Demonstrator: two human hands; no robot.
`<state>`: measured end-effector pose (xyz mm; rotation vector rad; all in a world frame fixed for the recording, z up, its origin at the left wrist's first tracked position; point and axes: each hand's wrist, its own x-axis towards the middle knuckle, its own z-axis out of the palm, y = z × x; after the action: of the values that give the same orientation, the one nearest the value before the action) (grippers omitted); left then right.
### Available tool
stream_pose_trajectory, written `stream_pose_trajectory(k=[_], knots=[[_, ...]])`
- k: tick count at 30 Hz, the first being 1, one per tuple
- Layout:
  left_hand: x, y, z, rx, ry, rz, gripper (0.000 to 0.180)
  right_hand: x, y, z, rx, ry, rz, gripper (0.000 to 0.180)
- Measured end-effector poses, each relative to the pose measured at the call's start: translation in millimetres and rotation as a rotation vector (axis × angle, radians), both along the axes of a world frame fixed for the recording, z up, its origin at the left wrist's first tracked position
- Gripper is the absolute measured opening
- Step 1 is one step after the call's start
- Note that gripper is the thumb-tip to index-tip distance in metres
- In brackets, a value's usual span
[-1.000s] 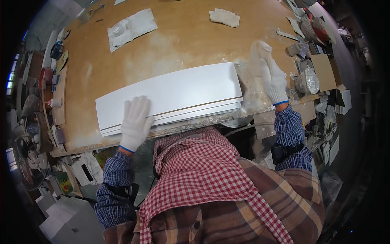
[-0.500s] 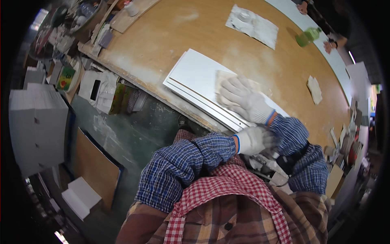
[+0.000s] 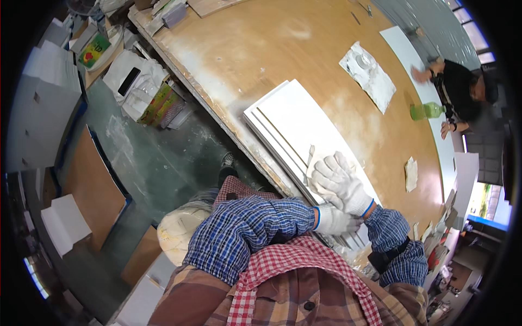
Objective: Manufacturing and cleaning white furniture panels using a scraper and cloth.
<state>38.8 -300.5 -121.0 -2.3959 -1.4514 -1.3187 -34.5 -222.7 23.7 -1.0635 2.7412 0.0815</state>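
A stack of long white panels point(image 3: 296, 117) lies slantwise along the near edge of a brown worktable point(image 3: 217, 60). On its top panel my right hand point(image 3: 342, 185), in a white knit glove, presses a pale cloth point(image 3: 322, 154) down flat, fingers spread. Most of that cloth is hidden under the glove. Just below, my left hand point(image 3: 338, 220), gloved too, curls over the near end of the stack, close to my right wrist. Its thumb is hidden.
Across the table, another person point(image 3: 462, 92) leans over a long white board point(image 3: 405, 51) beside a green bottle point(image 3: 427, 111). White cloths point(image 3: 370, 79) lie on the tabletop. To the left stand white panel stacks point(image 3: 46, 103), a brown board point(image 3: 95, 185) and a bag with a phone point(image 3: 129, 81).
My view has turned, bringing the other person further in. My right hand has slid the cloth toward the panels' near end. My left hand, blurred before, now rests on that end.
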Motion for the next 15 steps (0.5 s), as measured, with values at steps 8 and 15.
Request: stream_pose_trajectory(k=[8,15], knots=[[-5.1,-11.7,22.1,-0.595,-1.038,-0.189,0.012,-131.2,-49.9,-58.5,-0.421,0.325,-0.018,0.038],[-16.3,-2.8,21.7,-0.76,0.018,0.043,0.018,-66.7,-24.3,-45.6,-0.385,0.23,-0.145,0.041]])
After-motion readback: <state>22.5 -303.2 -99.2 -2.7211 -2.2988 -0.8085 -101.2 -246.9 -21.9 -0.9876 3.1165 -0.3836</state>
